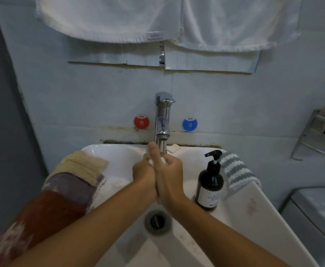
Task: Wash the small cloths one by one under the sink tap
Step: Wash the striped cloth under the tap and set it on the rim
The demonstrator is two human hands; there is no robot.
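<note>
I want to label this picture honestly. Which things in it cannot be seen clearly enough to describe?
Head view only:
- White cloth: mostly hidden between the left hand and right hand; its shape is unclear.
- Bottle label: print too small to read.
- Red cloth: blurred, cut off by the left edge.
- Wall rack: cut off by the right edge; its contents are unclear.

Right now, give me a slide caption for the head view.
Both hands, left hand and right hand, squeeze a small white cloth under the running tap.
</note>
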